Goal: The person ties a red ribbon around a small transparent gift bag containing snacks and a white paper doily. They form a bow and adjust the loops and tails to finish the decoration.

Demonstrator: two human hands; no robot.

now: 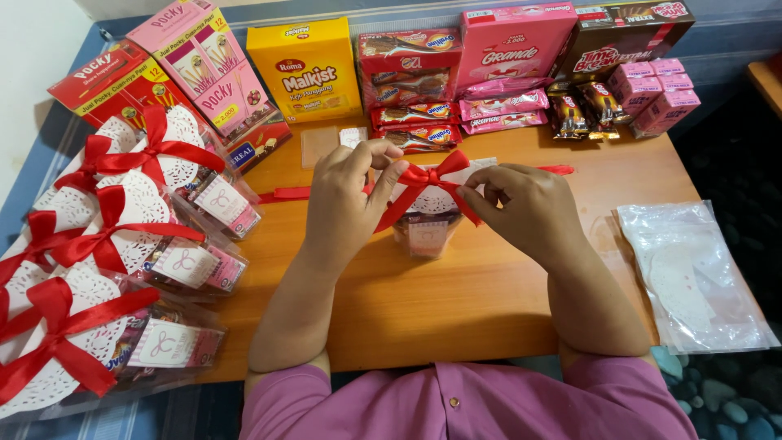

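Over the wooden table (456,301), both hands, left hand (346,204) and right hand (521,204), are pinching the red ribbon bow (423,181) with fingers squeezed together.

The light is bright and even, seemingly from overhead, so shadows stay short and soft beneath the hands and along the near edge of the table (456,318). Glare glints on the clear plastic bag (692,273) at the right edge. The centre is sharp; the corners bow and blur slightly.
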